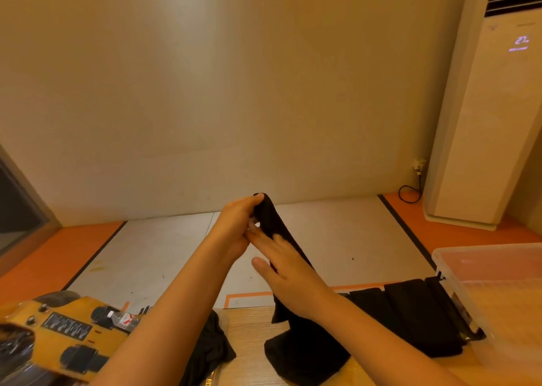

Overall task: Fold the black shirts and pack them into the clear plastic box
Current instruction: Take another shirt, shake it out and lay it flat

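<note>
A black shirt (305,353) is lifted off the wooden table (252,324), stretched up in a narrow strip to the middle of the view. My left hand (234,227) pinches its top end. My right hand (290,277) lies along the strip below with straight fingers pressed flat on the cloth. The shirt's lower part bunches on the table. Another black shirt (416,312) lies flat to the right, against the clear plastic box (498,271). A third black garment (208,344) is crumpled at the lower left, partly behind my left forearm.
A yellow device (58,330) with black parts lies on the table at the far left. Beyond the table are a grey and orange floor (164,253), a beige wall, and a tall white air conditioner (481,121) at the right.
</note>
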